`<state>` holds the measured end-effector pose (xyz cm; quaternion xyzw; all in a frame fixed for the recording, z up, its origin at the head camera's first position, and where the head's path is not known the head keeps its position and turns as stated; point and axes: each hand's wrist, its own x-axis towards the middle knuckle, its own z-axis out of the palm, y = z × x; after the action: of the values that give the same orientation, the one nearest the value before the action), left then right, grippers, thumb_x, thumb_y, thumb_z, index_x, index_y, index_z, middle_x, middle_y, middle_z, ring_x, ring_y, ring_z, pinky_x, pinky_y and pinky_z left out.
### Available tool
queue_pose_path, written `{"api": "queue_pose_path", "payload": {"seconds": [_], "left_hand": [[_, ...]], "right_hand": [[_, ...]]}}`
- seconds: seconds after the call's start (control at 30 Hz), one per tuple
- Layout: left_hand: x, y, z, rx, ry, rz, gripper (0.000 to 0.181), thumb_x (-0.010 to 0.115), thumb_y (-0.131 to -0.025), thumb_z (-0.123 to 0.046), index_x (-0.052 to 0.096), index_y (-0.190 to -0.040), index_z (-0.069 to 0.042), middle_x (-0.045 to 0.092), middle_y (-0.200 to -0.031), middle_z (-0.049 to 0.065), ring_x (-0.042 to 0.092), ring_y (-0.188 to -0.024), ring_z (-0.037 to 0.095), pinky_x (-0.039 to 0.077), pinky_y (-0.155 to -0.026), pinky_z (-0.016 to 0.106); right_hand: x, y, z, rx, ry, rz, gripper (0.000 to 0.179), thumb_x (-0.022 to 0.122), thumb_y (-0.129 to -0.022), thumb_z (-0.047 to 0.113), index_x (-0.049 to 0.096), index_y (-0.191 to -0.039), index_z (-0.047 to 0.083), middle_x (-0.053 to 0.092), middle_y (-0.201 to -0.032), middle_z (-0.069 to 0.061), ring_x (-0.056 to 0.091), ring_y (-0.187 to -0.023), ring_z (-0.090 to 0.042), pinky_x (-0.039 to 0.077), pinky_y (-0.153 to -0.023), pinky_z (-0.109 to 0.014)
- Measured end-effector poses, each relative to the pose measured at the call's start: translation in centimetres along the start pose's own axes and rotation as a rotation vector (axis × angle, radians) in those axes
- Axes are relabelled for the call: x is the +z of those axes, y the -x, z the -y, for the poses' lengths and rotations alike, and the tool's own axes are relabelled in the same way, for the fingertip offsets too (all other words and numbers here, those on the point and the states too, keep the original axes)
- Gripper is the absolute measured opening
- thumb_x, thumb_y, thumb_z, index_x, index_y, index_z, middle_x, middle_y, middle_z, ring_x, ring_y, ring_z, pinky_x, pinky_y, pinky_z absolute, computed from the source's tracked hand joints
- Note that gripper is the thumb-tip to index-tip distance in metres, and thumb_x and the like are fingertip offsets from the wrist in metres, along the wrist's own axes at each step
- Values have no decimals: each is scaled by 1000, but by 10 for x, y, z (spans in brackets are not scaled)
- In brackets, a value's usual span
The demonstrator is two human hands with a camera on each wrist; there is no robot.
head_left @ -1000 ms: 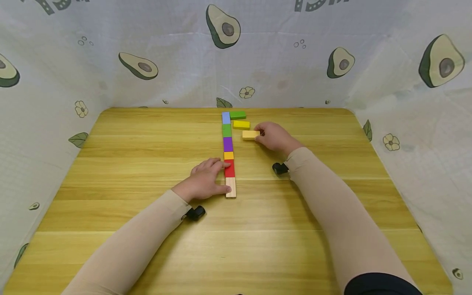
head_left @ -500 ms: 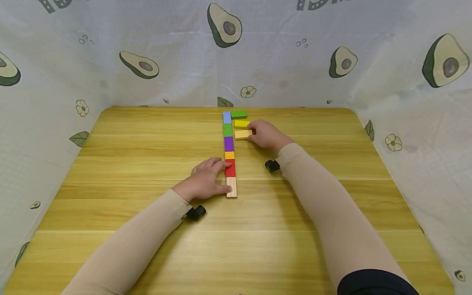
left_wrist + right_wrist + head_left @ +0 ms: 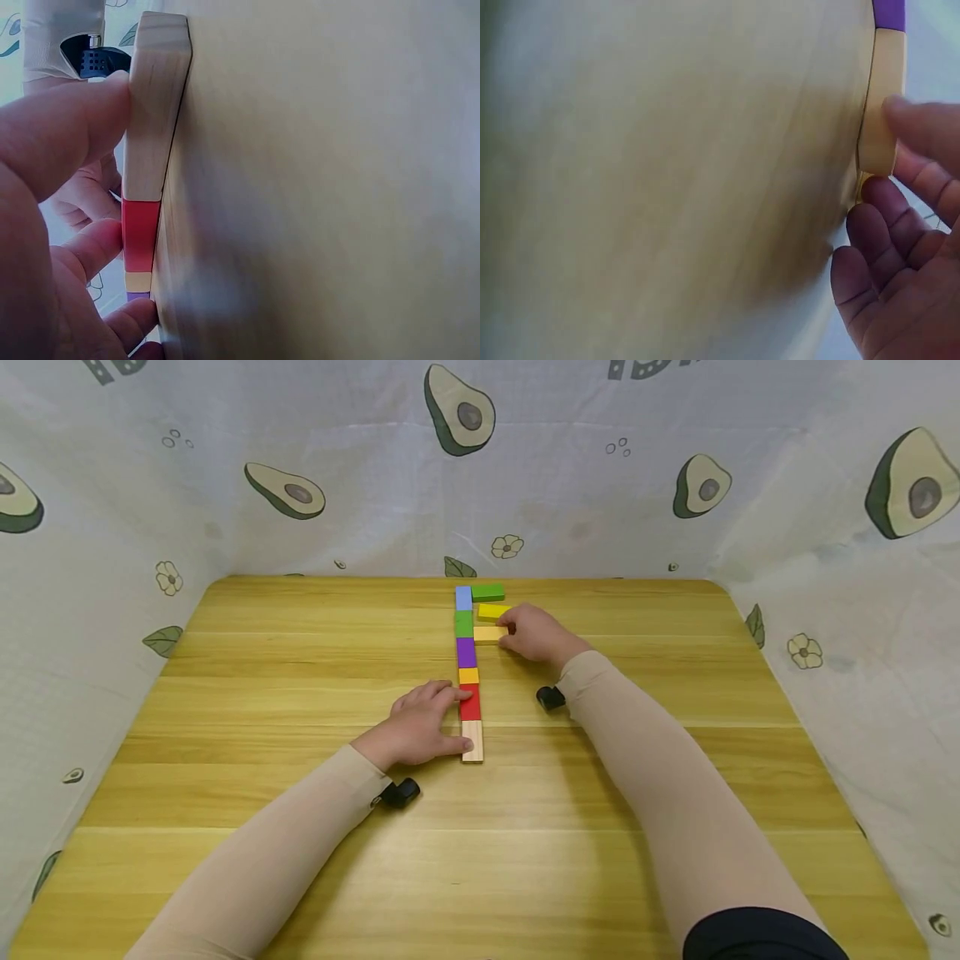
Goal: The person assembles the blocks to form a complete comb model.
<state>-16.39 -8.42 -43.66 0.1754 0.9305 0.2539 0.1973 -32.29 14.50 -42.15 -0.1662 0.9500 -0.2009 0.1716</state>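
Observation:
Several flat wooden blocks lie end to end in a line: blue (image 3: 463, 598), green (image 3: 464, 624), purple (image 3: 466, 652), orange (image 3: 468, 676), red (image 3: 469, 703) and plain wood (image 3: 472, 730). My left hand (image 3: 416, 723) rests on the near part, its thumb touching the plain block and a finger on the red one, as the left wrist view confirms. Between thumb and fingers my right hand (image 3: 542, 633) pinches the right end of a light orange block (image 3: 486, 635). That block's left end meets the line where green and purple join. Behind it lies a yellow block (image 3: 492, 612), partly covered by the right hand's fingers.
Touching the blue block's right side at the back is another green block (image 3: 488, 592). The wooden table (image 3: 247, 710) stretches out on both sides. Its far edge meets a white cloth (image 3: 360, 460) printed with avocados.
The right hand has slid the light orange block leftward until its end reaches the line of blocks. The left hand stays in place on the red and plain blocks.

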Motion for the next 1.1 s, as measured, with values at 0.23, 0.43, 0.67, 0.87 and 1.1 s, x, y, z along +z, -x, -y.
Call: {"api": "queue_pose_path", "payload": {"seconds": [0.23,0.43,0.67,0.87,1.1], "left_hand": [[-2,1,0,-3,-2,1,80,75,-94,-53,41,-161,-26,26,-172,12,19,-161,37,16,-127,63],[-1,0,1,-3,2,6,80,75,-94,-53,41,-161,-27,26,-172,12,19,-161,36,16,-127,62],[3,-2,-1,10,0,1,80,75,-93,-53,41,-160,-27,27,-171,11,21,-161,35,18,-127,61],[3,-1,-2,16,0,3,80,75,-94,-53,41,-161,-27,26,-172,12,20,-161,35,16,-128,62],[-1,0,2,1,9,8,81,75,-94,-53,40,-162,-27,24,-173,11,16,-162,37,13,-128,62]], "right_hand": [[-5,-4,-4,98,-134,-135,48,56,-108,27,53,-150,3,59,-145,-18,54,-131,-34,42,-121,-49],[-4,-15,-3,71,-78,-67,53,53,-109,24,46,-157,2,54,-155,-19,49,-143,-35,35,-126,-48],[-5,-16,-2,92,-49,-50,51,50,-111,25,46,-158,4,51,-158,-16,47,-147,-35,34,-127,-48],[-24,5,-13,85,-68,-36,54,47,-112,29,41,-161,7,48,-161,-18,46,-147,-38,34,-126,-52],[-56,59,-48,5,-11,30,51,53,-110,19,45,-156,-1,47,-158,-25,47,-143,-45,40,-118,-61]]}}
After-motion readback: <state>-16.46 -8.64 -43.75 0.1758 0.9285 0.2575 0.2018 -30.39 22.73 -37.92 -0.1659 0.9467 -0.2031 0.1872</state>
